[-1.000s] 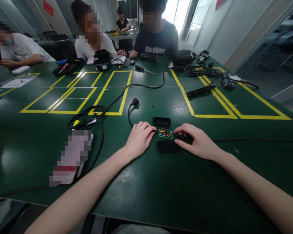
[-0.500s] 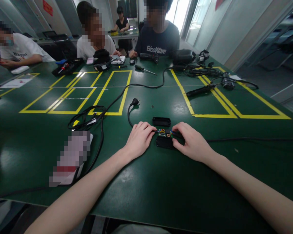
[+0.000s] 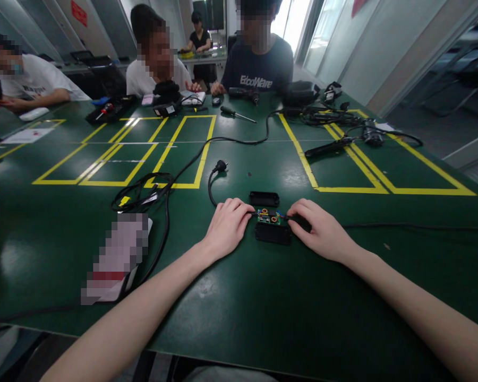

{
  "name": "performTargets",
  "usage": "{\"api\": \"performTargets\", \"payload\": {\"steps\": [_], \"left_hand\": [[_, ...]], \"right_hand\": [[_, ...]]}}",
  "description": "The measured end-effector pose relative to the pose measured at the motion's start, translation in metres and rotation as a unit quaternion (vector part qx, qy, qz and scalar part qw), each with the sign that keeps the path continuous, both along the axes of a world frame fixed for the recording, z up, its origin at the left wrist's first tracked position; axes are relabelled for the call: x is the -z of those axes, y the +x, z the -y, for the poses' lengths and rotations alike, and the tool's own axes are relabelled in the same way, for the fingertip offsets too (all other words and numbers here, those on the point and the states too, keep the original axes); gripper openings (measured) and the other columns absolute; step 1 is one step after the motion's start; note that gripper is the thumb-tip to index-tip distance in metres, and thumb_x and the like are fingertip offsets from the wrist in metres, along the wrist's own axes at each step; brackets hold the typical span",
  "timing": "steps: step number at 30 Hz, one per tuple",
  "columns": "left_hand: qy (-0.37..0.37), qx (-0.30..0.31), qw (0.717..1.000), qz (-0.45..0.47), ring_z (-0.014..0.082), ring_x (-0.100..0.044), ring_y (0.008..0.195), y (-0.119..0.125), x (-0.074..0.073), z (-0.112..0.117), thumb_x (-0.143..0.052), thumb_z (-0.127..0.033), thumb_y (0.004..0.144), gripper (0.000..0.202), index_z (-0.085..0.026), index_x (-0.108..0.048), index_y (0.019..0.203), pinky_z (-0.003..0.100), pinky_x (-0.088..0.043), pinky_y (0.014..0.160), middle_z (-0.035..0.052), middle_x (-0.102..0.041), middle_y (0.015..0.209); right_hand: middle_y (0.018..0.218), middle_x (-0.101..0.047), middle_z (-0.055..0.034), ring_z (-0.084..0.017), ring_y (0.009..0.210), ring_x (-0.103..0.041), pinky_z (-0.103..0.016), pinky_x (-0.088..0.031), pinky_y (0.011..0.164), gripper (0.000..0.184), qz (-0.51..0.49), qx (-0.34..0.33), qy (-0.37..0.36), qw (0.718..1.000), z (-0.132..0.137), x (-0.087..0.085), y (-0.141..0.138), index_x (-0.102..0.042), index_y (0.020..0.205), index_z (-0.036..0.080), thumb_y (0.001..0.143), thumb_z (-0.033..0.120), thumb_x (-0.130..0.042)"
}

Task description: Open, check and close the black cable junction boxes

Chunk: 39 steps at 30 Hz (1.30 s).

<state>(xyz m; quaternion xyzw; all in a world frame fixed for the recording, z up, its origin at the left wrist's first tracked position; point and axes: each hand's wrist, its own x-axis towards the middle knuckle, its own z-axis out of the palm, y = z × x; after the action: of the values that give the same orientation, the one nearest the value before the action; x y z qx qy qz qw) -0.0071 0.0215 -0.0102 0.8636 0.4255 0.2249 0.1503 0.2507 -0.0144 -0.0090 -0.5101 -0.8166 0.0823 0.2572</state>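
Observation:
A small green circuit board with copper coils lies on the green table between my hands. My left hand rests curled at its left end, fingertips pinching the black cable there. My right hand is curled at the board's right end, fingers closed on the other black cable. One black case half lies just in front of the board, touching it. The other black case half lies behind it.
A black cord with a plug loops behind my left hand. A cable bundle and a blurred packet lie left. A screwdriver, tools and cables sit far across, where several people are seated.
The black case half in front of the board was slid up against the board. My right hand shifted left to it, then back to the cable end. My left hand stayed put.

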Motion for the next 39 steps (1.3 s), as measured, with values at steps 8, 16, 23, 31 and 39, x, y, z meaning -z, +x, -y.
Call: {"api": "performTargets", "payload": {"steps": [8, 16, 23, 31, 39], "left_hand": [[-0.010, 0.003, 1.000, 0.021, 0.0228, -0.062, 0.107, 0.000, 0.000, 0.001, -0.049, -0.018, 0.105, 0.020, -0.022, -0.066, 0.116, 0.039, -0.047, 0.095, 0.0059, -0.067, 0.110], [-0.008, 0.010, 1.000, 0.014, 0.0235, -0.062, 0.106, -0.001, -0.001, 0.002, -0.049, -0.019, 0.105, 0.020, -0.022, -0.065, 0.116, 0.041, -0.047, 0.095, 0.0059, -0.067, 0.110], [-0.004, 0.002, 0.999, 0.047, 0.0229, -0.063, 0.108, 0.000, -0.004, 0.003, -0.049, -0.018, 0.105, 0.020, -0.021, -0.065, 0.115, 0.039, -0.047, 0.094, 0.0066, -0.068, 0.112], [-0.032, 0.055, 0.985, 0.160, 0.0207, -0.065, 0.089, -0.007, -0.016, 0.011, -0.055, -0.017, 0.095, 0.012, -0.019, -0.065, 0.099, 0.036, -0.051, 0.085, 0.0043, -0.069, 0.093], [-0.059, 0.071, 0.986, 0.137, 0.0198, -0.065, 0.083, -0.012, -0.015, 0.011, -0.058, -0.018, 0.090, 0.009, -0.019, -0.067, 0.090, 0.034, -0.052, 0.078, 0.0037, -0.069, 0.086]], "right_hand": [[0.088, -0.067, -0.0075, -0.024, 0.079, -0.065, -0.034, -0.049, 0.067, 0.011, 0.013, 0.016, -0.005, 1.000, 0.003, 0.001, -0.002, -0.056, 0.096, 0.021, 0.097, 0.028, -0.048], [0.078, -0.063, -0.0057, -0.021, 0.067, -0.059, -0.032, -0.042, 0.059, 0.008, 0.070, 0.040, 0.019, 0.997, 0.004, 0.003, -0.013, -0.051, 0.088, 0.022, 0.094, 0.024, -0.046], [0.081, -0.068, -0.0061, -0.022, 0.069, -0.064, -0.031, -0.043, 0.059, 0.010, 0.036, 0.056, 0.010, 0.998, 0.004, -0.005, -0.008, -0.056, 0.092, 0.022, 0.096, 0.028, -0.049], [0.072, -0.064, -0.0019, -0.015, 0.057, -0.056, -0.026, -0.041, 0.053, 0.015, -0.084, -0.056, -0.033, 0.994, 0.019, -0.019, 0.001, -0.059, 0.084, 0.021, 0.096, 0.028, -0.052], [0.071, -0.065, -0.0017, -0.014, 0.059, -0.057, -0.025, -0.042, 0.052, 0.014, -0.067, -0.071, -0.090, 0.991, 0.019, -0.019, -0.002, -0.058, 0.081, 0.020, 0.094, 0.026, -0.054]]}}
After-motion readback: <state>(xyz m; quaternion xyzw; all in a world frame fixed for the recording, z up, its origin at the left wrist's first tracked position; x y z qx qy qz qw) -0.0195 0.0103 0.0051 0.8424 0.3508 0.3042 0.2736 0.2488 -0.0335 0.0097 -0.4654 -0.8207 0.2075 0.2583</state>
